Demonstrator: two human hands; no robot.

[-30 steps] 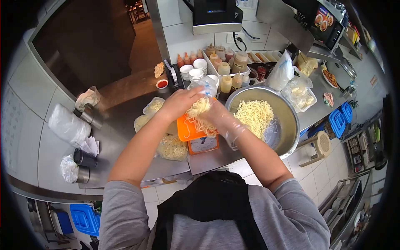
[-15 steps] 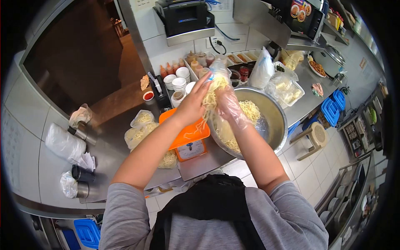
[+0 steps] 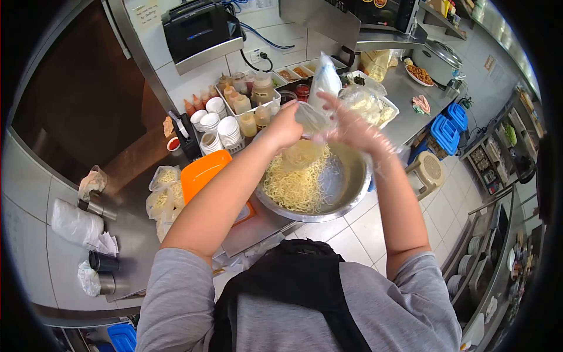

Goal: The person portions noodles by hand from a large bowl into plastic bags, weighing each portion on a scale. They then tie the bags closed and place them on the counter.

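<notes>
My left hand (image 3: pixel 285 126), bare, is closed on the upper edge of a clear plastic bag (image 3: pixel 314 119). The bag hangs over a large steel bowl (image 3: pixel 353 176), with noodles showing through its lower part. Across from it, my right hand (image 3: pixel 352 128) wears a clear plastic glove, its fingers spread beside the bag mouth; whether they touch the bag is hard to see. Loose yellow noodles (image 3: pixel 295 190) lie in the left part of the bowl. Left of the bowl, under my left forearm, is a scale's orange tray (image 3: pixel 201 171).
Filled bags of noodles (image 3: pixel 167 196) rest left of the scale. White cups (image 3: pixel 227 130) and sauce bottles (image 3: pixel 240 104) stand behind it. A white bag (image 3: pixel 326 79) is upright behind the bowl. A beige stool (image 3: pixel 429 167) stands on the floor at right.
The noodle-filled bag has moved from above the scale to above the bowl. My right hand has come off the noodles and spread its fingers. The view has shifted to the right.
</notes>
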